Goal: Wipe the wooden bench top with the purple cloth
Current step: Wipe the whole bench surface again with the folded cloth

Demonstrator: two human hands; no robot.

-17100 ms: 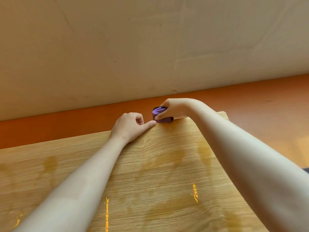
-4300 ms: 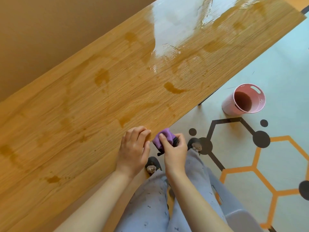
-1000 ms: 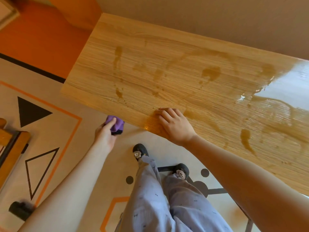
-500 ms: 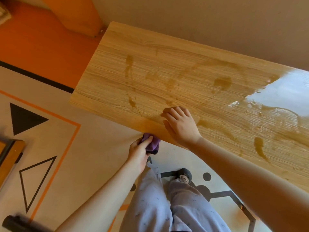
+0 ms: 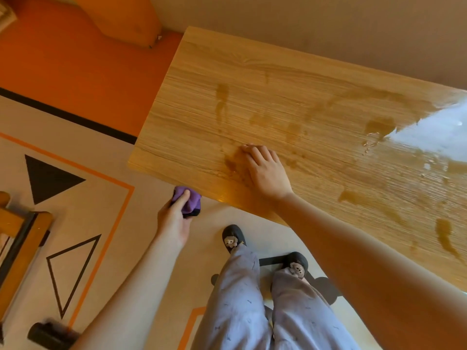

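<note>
Looks like edge-wiping: the left hand [image 5: 174, 218] has its grip bunched round the purple cloth [image 5: 189, 198] right at the table [image 5: 316, 97] edge, right hand [image 5: 267, 173] flat on top just past it, so next the cloth needs lifting onto those wet streaks [image 5: 222, 102].

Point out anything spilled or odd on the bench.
Liquid is spilled on the bench top: dark patches and streaks run across the wood, and a glossy film shines at the right. The cloth, gripped in the left hand, is at the front edge, not on the wet areas.
</note>
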